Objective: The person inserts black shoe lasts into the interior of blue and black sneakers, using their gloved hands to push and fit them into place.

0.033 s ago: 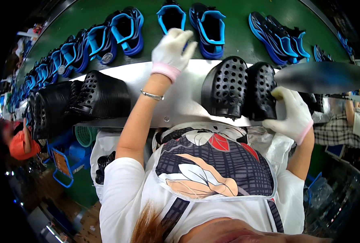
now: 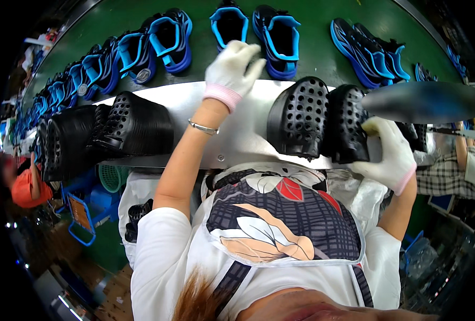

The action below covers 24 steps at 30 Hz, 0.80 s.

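Note:
My left hand [image 2: 233,72], in a white glove with a pink cuff, reaches to the far edge of the metal ledge. Its fingers are bent and its thumb stands apart. Just beyond it is a black-and-blue sneaker [image 2: 230,22], heel toward me; the hand hides part of the heel, and contact cannot be made out. At the right, my gloved right hand [image 2: 395,152] curves round the side of a black perforated clog [image 2: 349,115], fingertips and thumb on it. A second black clog [image 2: 306,115] stands beside it on the left.
More sneakers [image 2: 170,40] line the green surface [image 2: 312,32] at left and right. Black perforated clogs [image 2: 133,123] stand on the metal ledge [image 2: 237,144] at the left. A blurred dark oval [image 2: 427,101] blocks part of the right side. People [image 2: 31,187] are at both sides.
The view has shifted very slightly, with sneakers and ledge a few pixels lower and to the right. Both hands keep practically the same pose and places.

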Each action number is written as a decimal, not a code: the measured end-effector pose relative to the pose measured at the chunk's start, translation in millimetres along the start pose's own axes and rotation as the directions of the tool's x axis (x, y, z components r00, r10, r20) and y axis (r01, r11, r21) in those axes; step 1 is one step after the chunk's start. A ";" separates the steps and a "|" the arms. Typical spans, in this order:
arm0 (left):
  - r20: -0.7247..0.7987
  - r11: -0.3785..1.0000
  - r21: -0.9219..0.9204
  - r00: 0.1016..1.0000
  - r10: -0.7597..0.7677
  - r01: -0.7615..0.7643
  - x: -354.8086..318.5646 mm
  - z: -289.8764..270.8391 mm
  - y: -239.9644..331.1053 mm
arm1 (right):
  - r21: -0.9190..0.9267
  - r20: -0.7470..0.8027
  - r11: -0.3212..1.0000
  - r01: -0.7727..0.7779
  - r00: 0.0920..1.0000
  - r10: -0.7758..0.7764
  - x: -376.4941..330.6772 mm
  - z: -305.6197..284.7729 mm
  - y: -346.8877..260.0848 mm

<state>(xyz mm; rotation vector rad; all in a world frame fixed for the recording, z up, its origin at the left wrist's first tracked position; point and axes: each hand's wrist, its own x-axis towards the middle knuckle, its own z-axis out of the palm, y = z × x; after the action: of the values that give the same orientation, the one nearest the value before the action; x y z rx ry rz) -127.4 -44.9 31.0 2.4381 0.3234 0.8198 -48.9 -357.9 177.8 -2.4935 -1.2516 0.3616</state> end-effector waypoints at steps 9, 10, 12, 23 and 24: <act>0.346 0.797 -0.563 0.938 -0.015 0.220 21.6 -24.6 40.8 | 0.081 -0.171 0.966 0.245 0.958 -0.228 49.9 -22.8 -33.8; 0.435 0.599 -0.722 0.901 0.002 0.347 22.6 -33.7 45.3 | 0.074 -0.164 0.953 0.293 0.946 -0.279 60.5 -19.1 -47.1; 0.613 0.129 -0.785 0.790 0.021 0.606 20.3 -33.9 45.2 | 0.029 -0.194 0.893 0.449 0.879 -0.436 80.0 -10.8 -64.8; 0.586 -0.104 -0.803 0.809 0.046 0.587 6.9 -84.4 30.4 | 0.065 0.014 0.903 0.425 0.904 -0.427 116.6 16.2 -95.2; 0.597 -0.071 -0.798 0.801 0.039 0.598 6.8 -83.9 27.5 | 0.056 0.029 0.904 0.424 0.904 -0.426 120.0 16.2 -97.2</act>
<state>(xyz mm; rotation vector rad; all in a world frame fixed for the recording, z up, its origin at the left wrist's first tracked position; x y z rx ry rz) -172.3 -30.0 105.8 0.9011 -0.0004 0.0294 -55.4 -203.4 192.2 -2.0990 -1.7306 0.3255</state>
